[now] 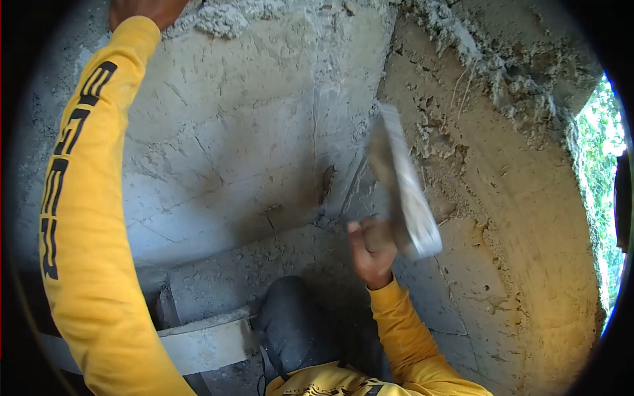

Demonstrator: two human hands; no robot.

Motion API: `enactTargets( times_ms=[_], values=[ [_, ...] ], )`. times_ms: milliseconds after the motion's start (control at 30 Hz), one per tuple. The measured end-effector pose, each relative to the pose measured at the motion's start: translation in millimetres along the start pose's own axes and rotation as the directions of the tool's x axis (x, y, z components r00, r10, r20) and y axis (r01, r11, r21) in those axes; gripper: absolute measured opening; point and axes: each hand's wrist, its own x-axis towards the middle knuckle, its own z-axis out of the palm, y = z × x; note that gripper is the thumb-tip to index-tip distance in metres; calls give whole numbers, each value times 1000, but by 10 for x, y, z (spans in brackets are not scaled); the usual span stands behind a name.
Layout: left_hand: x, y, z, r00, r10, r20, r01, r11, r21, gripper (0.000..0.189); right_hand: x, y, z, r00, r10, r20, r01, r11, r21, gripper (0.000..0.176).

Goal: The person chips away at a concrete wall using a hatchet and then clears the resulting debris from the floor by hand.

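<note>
The right hand [373, 247] is closed in a fist around the handle of a plastering trowel [404, 185], thumb up along the near side. The handle itself is hidden inside the fingers. The trowel's flat blade is coated in grey mortar and shows mostly edge-on. Its long axis runs steeply, from the lower end just beside the knuckles up and to the left, where the far tip points into the corner. The blade lies close against the rough tan plaster of the right-hand wall [522, 224]; I cannot tell whether it touches. It is blurred.

The left hand [145, 9] is raised to the top of the grey block wall [218, 145], beside lumps of loose mortar [224, 20]. The picture's edge cuts it off, so I cannot tell whether it is open or closed. Its yellow sleeve [86, 198], with black lettering, runs down the left side.

Below the right hand sits a knee in dark cloth [290, 323], and beside it a mortar-smeared plank [205, 343]. At the far right, an opening [604, 165] shows green leaves.
</note>
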Motion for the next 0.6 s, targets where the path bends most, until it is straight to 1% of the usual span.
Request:
enactTargets(
  times_ms=[33,67,133,167,200,233,267,300,333,367,400,433,467,500,567,600],
  values=[
    [-18,-26,52,999,27,-28,-27,1000,6,73,2,9,2,995,-95,-44,95,995,9,20],
    [-55,-15,95,1000,17,-15,-16,1000,6,73,7,85,35,984,-172,-52,170,985,-30,22],
    [-35,27,48,1000,-7,-6,7,1000,16,73,-178,629,270,934,-344,-97,306,910,-280,11],
    [-9,-152,136,996,16,84,2,977,-212,73,-208,762,361,987,-154,-47,131,936,-325,14],
    [38,-387,187,984,61,167,17,901,-434,73,-207,834,452,999,43,6,-37,917,-397,19],
    [12,-418,299,981,67,181,17,904,-427,74,-183,914,470,871,475,124,-415,847,-332,25],
    [56,-328,181,978,73,196,17,907,-420,74,-207,887,456,807,582,103,-540,797,-270,30],
    [-19,-71,120,992,21,127,1,986,-167,74,-206,967,470,878,466,109,-421,860,-290,30],
    [-9,33,35,999,-25,48,20,993,114,75,-248,1153,483,934,334,129,-282,908,-311,29],
    [18,-166,162,996,27,84,-15,991,-136,75,-353,1096,441,929,345,137,-295,910,-290,28],
    [-2,-441,411,988,93,122,-37,917,-396,75,-460,1054,400,923,356,146,-310,912,-270,28],
    [-3,-161,147,997,27,76,-11,978,-207,74,-309,669,278,875,463,143,-433,880,-196,27],
    [-4,118,-120,999,-39,28,40,999,-15,74,-125,378,193,822,549,149,-537,836,-118,26],
    [-15,87,-58,1000,-16,3,16,1000,1,74,-80,222,129,892,437,116,-432,899,-69,24],
    [-21,-41,107,999,37,-37,-35,999,31,73,-62,79,47,978,206,37,-207,978,14,21],
    [-22,-35,95,999,36,-36,-35,999,29,74,-62,159,43,1000,-5,3,5,992,-127,19]
  ],
)
